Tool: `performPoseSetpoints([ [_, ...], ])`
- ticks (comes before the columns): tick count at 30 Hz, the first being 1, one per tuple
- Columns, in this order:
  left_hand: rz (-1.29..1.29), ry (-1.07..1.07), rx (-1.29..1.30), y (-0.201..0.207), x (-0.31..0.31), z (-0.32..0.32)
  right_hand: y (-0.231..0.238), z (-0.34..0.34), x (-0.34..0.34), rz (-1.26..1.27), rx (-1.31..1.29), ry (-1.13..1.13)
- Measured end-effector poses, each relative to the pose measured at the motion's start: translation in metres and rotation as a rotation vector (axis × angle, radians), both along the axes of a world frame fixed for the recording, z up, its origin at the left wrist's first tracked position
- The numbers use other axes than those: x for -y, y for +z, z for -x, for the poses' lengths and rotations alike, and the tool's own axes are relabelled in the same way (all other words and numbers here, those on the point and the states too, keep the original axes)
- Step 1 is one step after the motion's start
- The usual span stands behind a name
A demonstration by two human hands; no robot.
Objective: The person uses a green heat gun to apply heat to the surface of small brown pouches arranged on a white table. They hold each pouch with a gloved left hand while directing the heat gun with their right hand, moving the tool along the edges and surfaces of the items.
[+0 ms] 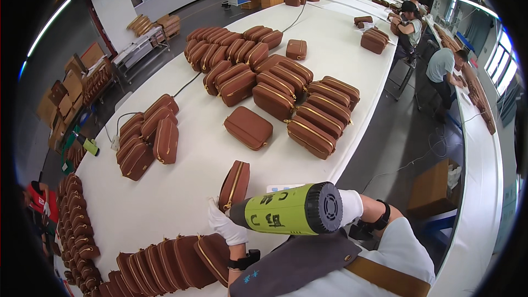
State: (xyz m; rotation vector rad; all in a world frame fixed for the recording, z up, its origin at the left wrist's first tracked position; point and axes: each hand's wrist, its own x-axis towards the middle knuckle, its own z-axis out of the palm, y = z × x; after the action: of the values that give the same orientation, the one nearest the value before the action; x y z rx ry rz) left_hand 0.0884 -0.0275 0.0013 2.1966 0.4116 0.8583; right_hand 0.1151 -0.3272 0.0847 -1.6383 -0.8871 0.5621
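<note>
In my right hand (352, 207), gloved in white, is a green and black heat gun (278, 210). Its round vented rear faces me and the dark nozzle points left, close to the near end of a brown zippered pouch (235, 182). My left hand (226, 224), also in a white glove, grips that pouch at its lower end; the heat gun covers some of the fingers. The pouch's gold zipper faces up. Farther off, a single brown pouch (248, 128) lies on the white table (203, 132).
Several brown pouches stand in a cluster (313, 115) ahead and a smaller group (146, 137) at left. A row of pouches (165, 261) lines the near left edge. A black cable (187, 85) crosses the table. Co-workers sit along the right; a cardboard box (434, 187) stands on the floor.
</note>
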Motion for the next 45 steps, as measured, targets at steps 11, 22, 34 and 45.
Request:
performPoseSetpoints([
  [11,0.086,-0.136,0.137,0.01,0.003,-0.011,0.017,0.012,-0.003,0.001,0.335,-0.022],
  [22,0.153,-0.121,-0.078,-0.006,-0.009,-0.015,0.058,0.003,0.0,0.137,0.703,0.039],
  [34,0.229,-0.149,-0.085,0.016,0.009,-0.014,0.059,0.025,0.016,0.375,0.601,-0.035],
  [45,0.295,-0.125,-0.242,-0.021,-0.008,0.0,0.046,0.015,0.024,0.314,0.735,0.01],
])
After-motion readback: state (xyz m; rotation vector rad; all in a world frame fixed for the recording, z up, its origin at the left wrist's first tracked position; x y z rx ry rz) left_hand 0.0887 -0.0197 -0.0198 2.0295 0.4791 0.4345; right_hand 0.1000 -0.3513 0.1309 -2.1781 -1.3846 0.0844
